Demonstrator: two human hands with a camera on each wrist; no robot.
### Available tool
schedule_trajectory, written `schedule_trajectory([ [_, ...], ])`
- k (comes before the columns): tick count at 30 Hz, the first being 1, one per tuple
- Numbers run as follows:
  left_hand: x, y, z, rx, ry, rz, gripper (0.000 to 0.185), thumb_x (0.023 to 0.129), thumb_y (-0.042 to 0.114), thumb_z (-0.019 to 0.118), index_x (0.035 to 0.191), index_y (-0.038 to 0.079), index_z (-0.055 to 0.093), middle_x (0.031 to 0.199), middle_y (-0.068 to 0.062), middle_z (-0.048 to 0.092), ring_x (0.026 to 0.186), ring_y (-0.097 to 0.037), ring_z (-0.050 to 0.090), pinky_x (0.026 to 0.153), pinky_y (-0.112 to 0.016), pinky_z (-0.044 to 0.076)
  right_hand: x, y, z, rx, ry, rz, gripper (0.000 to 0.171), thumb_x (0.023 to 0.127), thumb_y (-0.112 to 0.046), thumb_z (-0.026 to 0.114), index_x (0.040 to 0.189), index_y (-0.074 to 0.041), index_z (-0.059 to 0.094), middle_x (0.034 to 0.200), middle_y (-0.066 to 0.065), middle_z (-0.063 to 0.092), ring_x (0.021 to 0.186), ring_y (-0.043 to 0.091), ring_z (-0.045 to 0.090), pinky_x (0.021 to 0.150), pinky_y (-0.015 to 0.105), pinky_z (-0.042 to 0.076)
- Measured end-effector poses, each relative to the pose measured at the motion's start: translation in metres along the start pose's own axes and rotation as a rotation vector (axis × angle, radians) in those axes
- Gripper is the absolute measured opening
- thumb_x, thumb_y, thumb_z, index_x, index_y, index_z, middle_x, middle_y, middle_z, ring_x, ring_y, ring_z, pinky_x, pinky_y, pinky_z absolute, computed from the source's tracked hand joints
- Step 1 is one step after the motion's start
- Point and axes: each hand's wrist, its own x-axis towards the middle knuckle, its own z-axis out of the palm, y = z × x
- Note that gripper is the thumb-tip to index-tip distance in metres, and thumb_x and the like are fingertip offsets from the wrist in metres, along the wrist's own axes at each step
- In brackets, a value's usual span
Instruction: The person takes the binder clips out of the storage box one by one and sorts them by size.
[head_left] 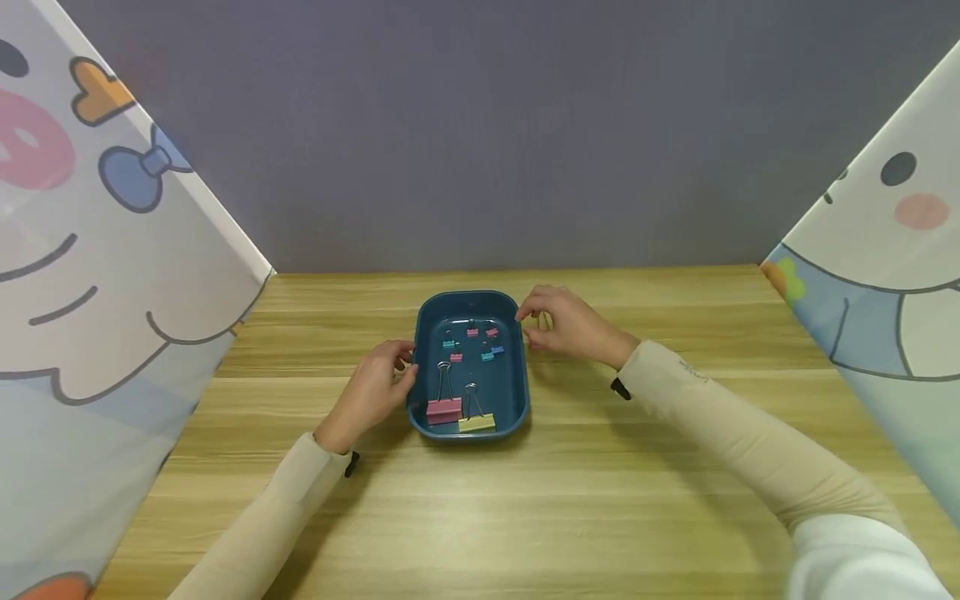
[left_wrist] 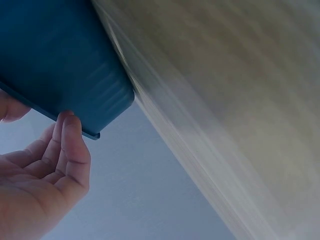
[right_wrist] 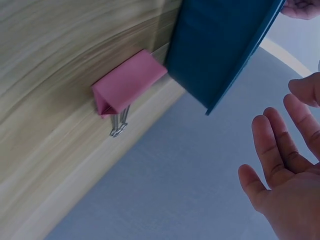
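A dark blue tray (head_left: 517, 392) sits mid-table and holds several small coloured binder clips (head_left: 472, 342). A large pink clip (head_left: 444, 409) and a large yellow clip (head_left: 477, 422) lie at its near end. My left hand (head_left: 403, 368) rests against the tray's left wall; in the left wrist view its fingertips (left_wrist: 70, 125) touch the tray's rim (left_wrist: 92, 134). My right hand (head_left: 528, 327) hovers by the tray's far right corner, holding nothing. The right wrist view shows the right hand (right_wrist: 282, 165) spread apart from the tray (right_wrist: 215, 45), with a pink binder clip (right_wrist: 127, 82) on the wood beside the tray.
The wooden table (head_left: 600, 500) stretches around the tray, with a grey wall (head_left: 480, 125) behind it. Cartoon-printed screens stand along the left (head_left: 90, 292) and right (head_left: 885, 275) sides.
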Motion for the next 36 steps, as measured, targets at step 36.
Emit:
schedule_trajectory([
  [36, 0.001, 0.000, 0.000, -0.001, 0.003, 0.015, 0.033, 0.087, 0.008, 0.065, 0.117, -0.006, 0.058, 0.098, -0.014, 0.060, 0.086, -0.024, 0.058, 0.071, -0.039, 0.052, -0.001, -0.029, 0.017, 0.014, -0.108, -0.091, 0.018, 0.083, -0.015, 0.073, 0.101, -0.016, 0.068, 0.100, -0.004, 0.059, 0.079, 0.018, 0.054, 0.097, 0.047, 0.036],
])
